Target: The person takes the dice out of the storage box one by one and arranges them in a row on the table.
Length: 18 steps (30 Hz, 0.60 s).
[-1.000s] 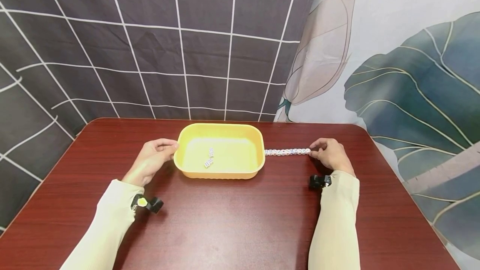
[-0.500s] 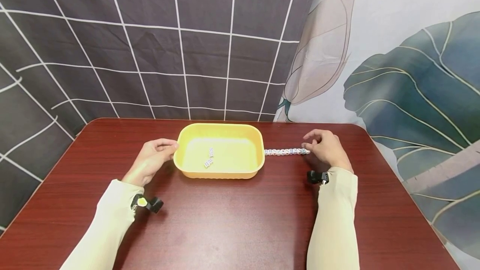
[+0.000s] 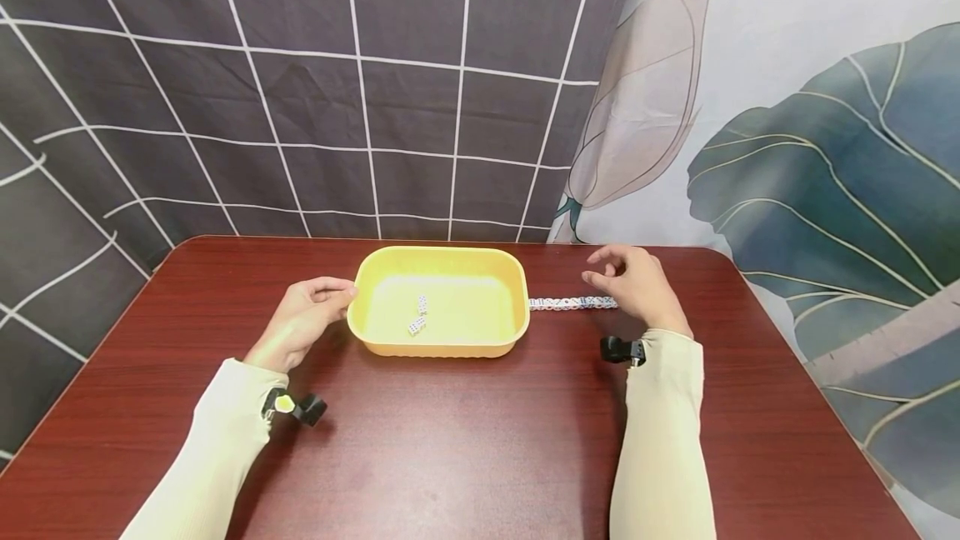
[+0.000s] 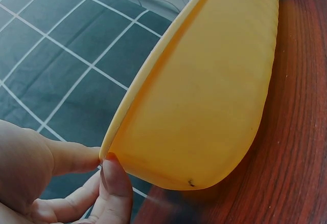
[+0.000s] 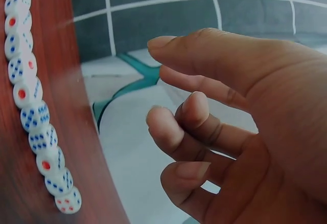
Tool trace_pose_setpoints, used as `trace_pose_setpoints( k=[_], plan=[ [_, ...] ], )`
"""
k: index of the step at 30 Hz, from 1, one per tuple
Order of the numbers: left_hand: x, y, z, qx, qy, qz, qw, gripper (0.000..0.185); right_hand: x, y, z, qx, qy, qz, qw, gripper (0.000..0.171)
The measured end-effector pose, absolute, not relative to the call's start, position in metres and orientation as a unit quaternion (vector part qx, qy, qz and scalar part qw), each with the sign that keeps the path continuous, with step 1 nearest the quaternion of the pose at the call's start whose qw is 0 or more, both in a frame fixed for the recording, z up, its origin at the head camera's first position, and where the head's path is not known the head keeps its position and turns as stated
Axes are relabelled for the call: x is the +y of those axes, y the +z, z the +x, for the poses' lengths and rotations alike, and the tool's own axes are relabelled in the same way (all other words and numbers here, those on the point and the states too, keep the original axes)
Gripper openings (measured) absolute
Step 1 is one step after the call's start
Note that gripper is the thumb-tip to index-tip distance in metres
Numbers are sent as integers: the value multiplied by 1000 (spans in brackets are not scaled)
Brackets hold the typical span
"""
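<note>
In the head view, the yellow tray (image 3: 468, 315) sits upright toward the far edge of the reddish-brown table (image 3: 480, 440). The left hand (image 3: 300, 322) is at the tray's left end, its forearm slanting in from the near left, thumb and forefinger stretched toward the rim and meeting it. A few white dice (image 3: 417, 325) lie inside the tray, left of its middle. A straight row of dice (image 3: 572, 304) runs out from beside the tray's right end; whether it touches the tray cannot be told. To the right of the tray, the right hand (image 3: 637, 286) is raised at the far end of the row and partly hides it, forearm coming nearly straight up from the near side, thumb and fingers pointing back toward the tray.

In the left wrist view, the left hand pinches the tray's rim lightly between two digits, one fingertip pressed against the outer wall just under the lip. A small dark mark (image 4: 191, 183) shows low on that wall.

In the right wrist view, the right hand grips nothing: the fingers are loosely bent, the thumb extended, and the hand is apart from the row, whose faces show blue and red pips.
</note>
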State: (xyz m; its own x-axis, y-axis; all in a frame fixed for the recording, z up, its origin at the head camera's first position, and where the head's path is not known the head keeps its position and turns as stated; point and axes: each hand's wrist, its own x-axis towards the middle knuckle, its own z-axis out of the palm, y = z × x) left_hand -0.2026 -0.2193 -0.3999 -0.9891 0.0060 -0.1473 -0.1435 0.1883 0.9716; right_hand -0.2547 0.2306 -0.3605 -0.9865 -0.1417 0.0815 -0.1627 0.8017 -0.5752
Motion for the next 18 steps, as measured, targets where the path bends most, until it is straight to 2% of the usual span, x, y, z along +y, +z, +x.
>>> trace_pose_setpoints(
  k=[18],
  plan=[
    [-218,-400,-203,773,631,-46,58,42,190,-351,-257,-938,324,123,25,25]
  ],
)
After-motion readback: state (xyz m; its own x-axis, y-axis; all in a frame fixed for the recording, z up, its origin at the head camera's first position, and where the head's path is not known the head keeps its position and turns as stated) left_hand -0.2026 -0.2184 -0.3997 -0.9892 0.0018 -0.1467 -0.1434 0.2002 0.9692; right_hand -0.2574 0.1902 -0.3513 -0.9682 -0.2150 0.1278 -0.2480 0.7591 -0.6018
